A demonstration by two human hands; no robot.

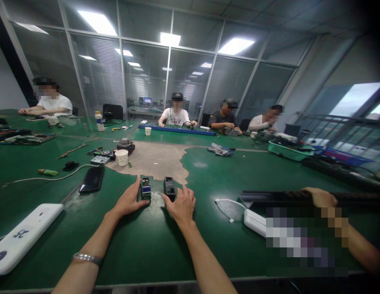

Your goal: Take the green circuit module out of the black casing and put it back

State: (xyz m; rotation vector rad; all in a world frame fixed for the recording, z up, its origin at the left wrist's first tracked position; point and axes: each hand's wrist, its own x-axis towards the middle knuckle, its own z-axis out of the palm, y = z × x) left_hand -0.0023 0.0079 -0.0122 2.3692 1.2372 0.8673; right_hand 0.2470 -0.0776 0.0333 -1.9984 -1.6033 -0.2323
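My left hand is at a small electronic module with a green circuit board and a blue part on its face. Thumb and fingers curl around its left side and near end. To the right, a hollow dark grey plastic housing stands apart from the module. My right hand grips it, with the thumb at its near side and the fingers along its right. Both things are just above or on the green table; the exact contact is hard to make out.
A phone, a paper cup and drive parts lie left. A white case is near left. On the right, another person's hand touches a long black rail. Several people sit across the table.
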